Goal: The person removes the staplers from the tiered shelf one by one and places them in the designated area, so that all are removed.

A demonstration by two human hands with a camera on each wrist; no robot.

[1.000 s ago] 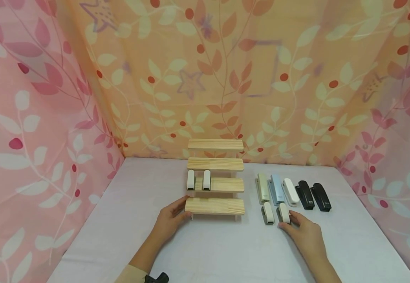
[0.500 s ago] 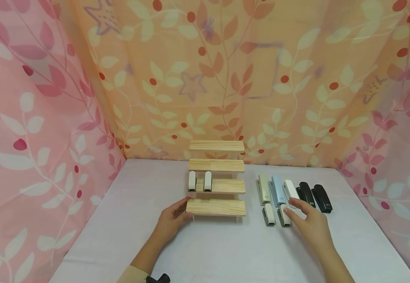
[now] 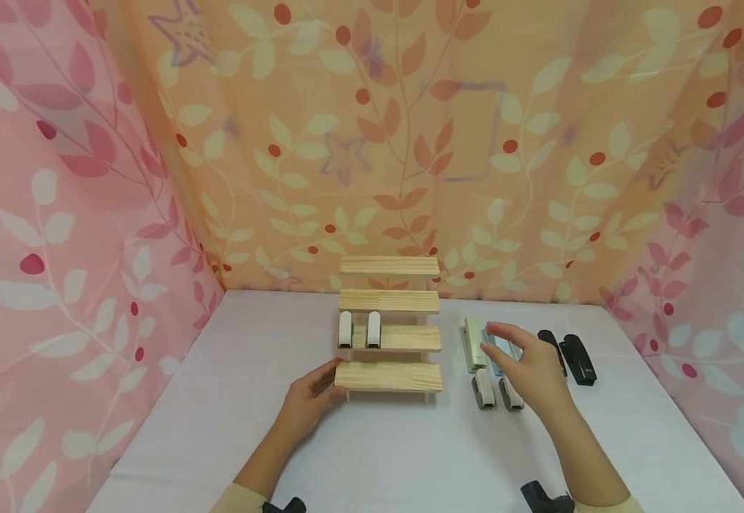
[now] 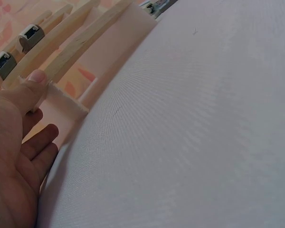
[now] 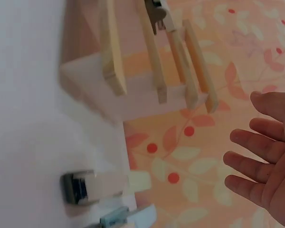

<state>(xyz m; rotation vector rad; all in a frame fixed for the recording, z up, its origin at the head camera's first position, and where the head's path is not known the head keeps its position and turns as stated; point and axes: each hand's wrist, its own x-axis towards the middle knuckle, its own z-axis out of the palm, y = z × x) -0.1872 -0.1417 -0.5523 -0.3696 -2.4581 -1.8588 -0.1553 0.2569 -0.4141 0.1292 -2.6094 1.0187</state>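
My left hand (image 3: 308, 405) holds the left end of a four-tier wooden display shelf (image 3: 388, 377). In the left wrist view its thumb rests on the end of a board (image 4: 76, 54), with the other fingers beside the pale side panel (image 4: 61, 109). Two small white staplers (image 3: 373, 330) stand on the second tier from the bottom, towards its left. My right hand (image 3: 535, 370), fingers spread and holding nothing, hovers over the staplers at the right. It partly covers a light blue stapler (image 3: 499, 343) and hides a white one. Beside these lies a pale green stapler (image 3: 473, 344).
Two small white staplers (image 3: 484, 390) sit in front of the longer row. Two black staplers (image 3: 579, 360) lie at its right end, one partly behind my hand. Patterned curtains (image 3: 282, 178) close off the white-covered table (image 3: 398, 456) at the back and sides.
My right hand has let go of the front right small white stapler, risen, and moved left over the row. That stapler stays on the table. My left hand keeps its hold.
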